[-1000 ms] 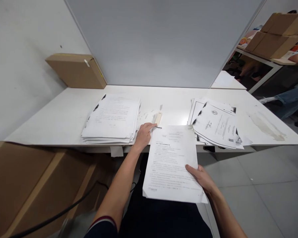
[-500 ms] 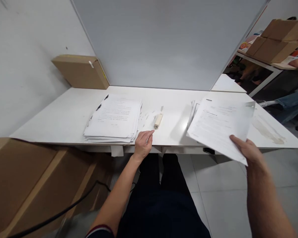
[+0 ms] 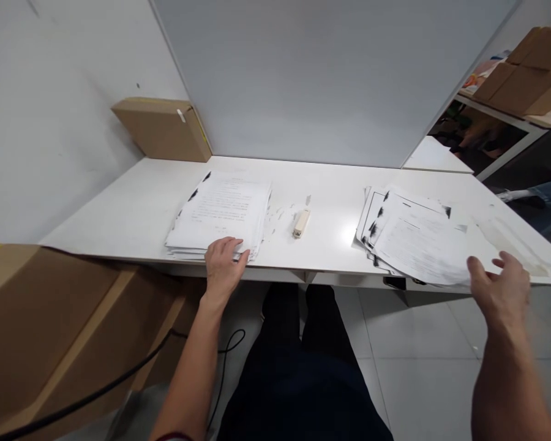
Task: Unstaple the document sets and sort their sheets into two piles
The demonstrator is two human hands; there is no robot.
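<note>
A thick stack of printed sheets (image 3: 224,205) lies on the left of the white table, dark smudges along its left edge. My left hand (image 3: 223,260) is at the stack's front edge, fingers resting over the top sheet and thumb held apart. To the right, a looser, fanned pile of papers (image 3: 417,236) has a top sheet slightly askew. Beside that pile's right front corner, my right hand (image 3: 500,288) is open with nothing in it. Between the two piles sits a small cream-coloured stapler (image 3: 302,223), apart from both hands.
A flat cardboard box (image 3: 165,131) leans at the table's back left, by the upright grey panel (image 3: 303,79). Large cartons (image 3: 41,318) and a black cable (image 3: 119,386) are at my left below the table (image 3: 105,202). Another table with boxes (image 3: 523,89) stands back right.
My right hand has let go of the sheet, which now lies on the right pile, and moved right. My left hand has moved left from near the stapler onto the left stack.
</note>
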